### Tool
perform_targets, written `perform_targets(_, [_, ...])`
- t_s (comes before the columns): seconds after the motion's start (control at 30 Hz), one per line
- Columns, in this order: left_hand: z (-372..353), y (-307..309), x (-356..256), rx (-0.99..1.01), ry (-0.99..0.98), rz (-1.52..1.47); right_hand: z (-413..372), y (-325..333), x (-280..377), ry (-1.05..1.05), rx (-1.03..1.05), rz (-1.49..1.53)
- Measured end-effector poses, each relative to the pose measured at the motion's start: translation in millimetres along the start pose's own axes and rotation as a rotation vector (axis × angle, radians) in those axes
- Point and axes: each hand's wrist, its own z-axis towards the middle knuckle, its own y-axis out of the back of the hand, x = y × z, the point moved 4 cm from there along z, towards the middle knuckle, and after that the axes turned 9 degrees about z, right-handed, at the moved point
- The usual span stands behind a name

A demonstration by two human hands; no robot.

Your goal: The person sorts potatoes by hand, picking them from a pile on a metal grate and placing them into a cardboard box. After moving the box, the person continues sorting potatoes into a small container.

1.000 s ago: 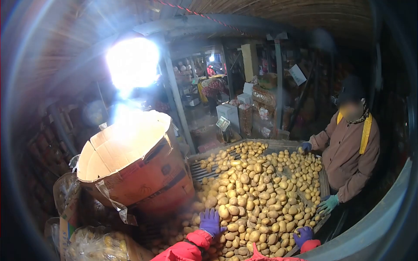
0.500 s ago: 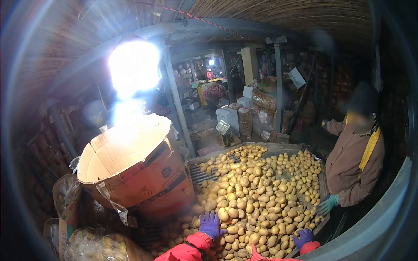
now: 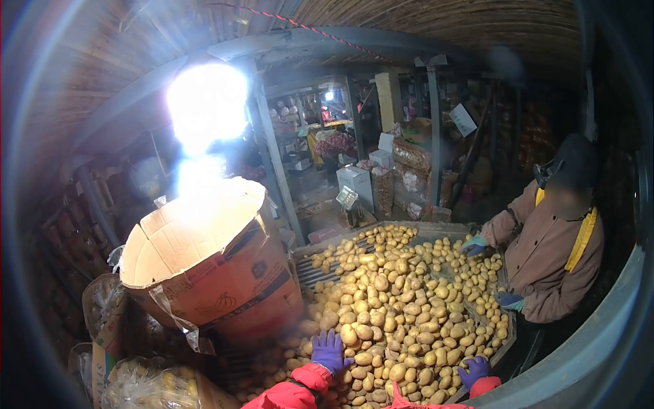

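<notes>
A broad heap of potatoes (image 3: 402,307) covers the slatted sorting table. My left hand (image 3: 330,352), in a purple glove, lies on the near left part of the heap with its fingers spread and nothing gripped. At the near right edge of the heap, my right hand (image 3: 474,372), also gloved in purple, rests against the potatoes with fingers apart and holds nothing. Red sleeves cover both my arms.
A large open cardboard container (image 3: 238,286) stands left of the heap. Clear bags (image 3: 153,385) lie at the lower left. Across the right side, a co-worker (image 3: 552,252) in a brown jacket has both gloved hands at the potatoes. Posts, boxes and sacks stand behind.
The co-worker's farther hand has moved in from behind to the potatoes, and the nearer hand has shifted slightly up. My hands have hardly moved.
</notes>
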Motion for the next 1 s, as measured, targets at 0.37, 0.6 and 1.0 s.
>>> perform_targets(0.37, [1.5,4.9,0.0,0.03,-0.002,-0.017,0.0,-0.2,-0.7,-0.009,-0.005,0.021])
perform_targets(0.6, [-1.4,3.3,-0.7,-0.008,-0.006,-0.01,-3.4,-0.9,0.1,0.059,-0.053,0.004])
perform_targets(1.0, [6.3,-26.5,0.4,0.075,0.06,-0.156,-7.3,-3.1,-4.1,0.072,-0.017,-0.102])
